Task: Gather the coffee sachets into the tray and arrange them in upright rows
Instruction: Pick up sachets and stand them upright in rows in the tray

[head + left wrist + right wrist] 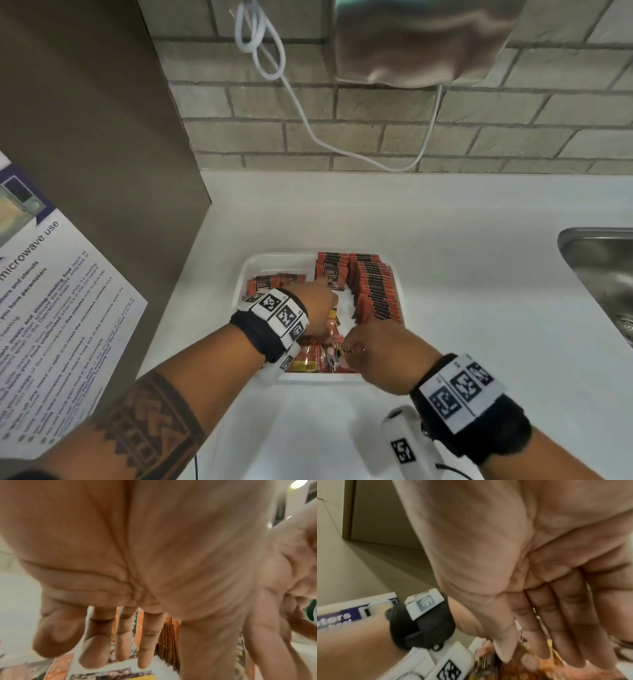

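Note:
A white tray (pixel 399 284) sits on the white counter. A long upright row of red coffee sachets (pixel 375 291) fills its right side. A shorter upright row (pixel 331 269) stands at the back middle, and a few sachets (pixel 265 283) lie flat at the back left. Loose sachets (pixel 308 358) are piled at the front. My left hand (pixel 320 301) reaches in with straight, spread fingers (pixel 144 642) touching the short row's sachets (pixel 169 635). My right hand (pixel 356 342) is over the front pile, its thumb (pixel 503 653) and fingers pinching a loose sachet (pixel 521 637); that view is blurred.
A steel sink (pixel 603 274) lies at the right edge of the counter. A brown cabinet panel (pixel 102 137) with a microwave notice (pixel 51 325) stands on the left. A white cable (pixel 308 126) hangs down the brick wall behind the tray.

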### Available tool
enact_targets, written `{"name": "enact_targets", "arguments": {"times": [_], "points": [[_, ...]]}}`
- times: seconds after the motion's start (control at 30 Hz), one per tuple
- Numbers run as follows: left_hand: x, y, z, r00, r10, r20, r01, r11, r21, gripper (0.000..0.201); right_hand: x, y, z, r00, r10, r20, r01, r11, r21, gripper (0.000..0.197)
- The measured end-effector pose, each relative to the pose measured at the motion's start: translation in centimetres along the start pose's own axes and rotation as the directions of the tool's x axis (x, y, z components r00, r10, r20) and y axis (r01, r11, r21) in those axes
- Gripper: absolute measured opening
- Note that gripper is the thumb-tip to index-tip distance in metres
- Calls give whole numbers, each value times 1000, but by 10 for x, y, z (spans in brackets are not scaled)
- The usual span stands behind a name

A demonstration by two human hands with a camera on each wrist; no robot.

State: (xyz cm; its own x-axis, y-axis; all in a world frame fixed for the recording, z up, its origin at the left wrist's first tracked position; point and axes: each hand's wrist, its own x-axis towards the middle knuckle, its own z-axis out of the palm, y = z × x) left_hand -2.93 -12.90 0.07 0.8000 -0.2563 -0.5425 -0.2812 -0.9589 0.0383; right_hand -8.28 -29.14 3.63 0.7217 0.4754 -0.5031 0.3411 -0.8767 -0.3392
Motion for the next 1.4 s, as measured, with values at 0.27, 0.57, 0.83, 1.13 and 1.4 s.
{"name": "enact_targets", "arguments": {"times": [0.27,0.57,0.83,1.13,1.4], "points": [[-3,10,0,999,-37,13,36,998,52,85,7,-7,37,993,76,86,-74,997,-24,56],[-1,4,-3,997,-52,65,55,997,-49,83,4,-9,38,997,-9,73,-1,990,139,61],[0,-12,-11,995,-18,94,31,990,-136,57,9,-8,28,988,46,-147,-15,979,202,34],[-13,-37,-18,995,4,95,29,937,-348,39,38,-28,33,982,124,-140,-71,939,338,46],[-28,-52,-20,997,16,79,24,870,-492,46,45,-23,36,968,117,-221,-6,895,447,9]]}}
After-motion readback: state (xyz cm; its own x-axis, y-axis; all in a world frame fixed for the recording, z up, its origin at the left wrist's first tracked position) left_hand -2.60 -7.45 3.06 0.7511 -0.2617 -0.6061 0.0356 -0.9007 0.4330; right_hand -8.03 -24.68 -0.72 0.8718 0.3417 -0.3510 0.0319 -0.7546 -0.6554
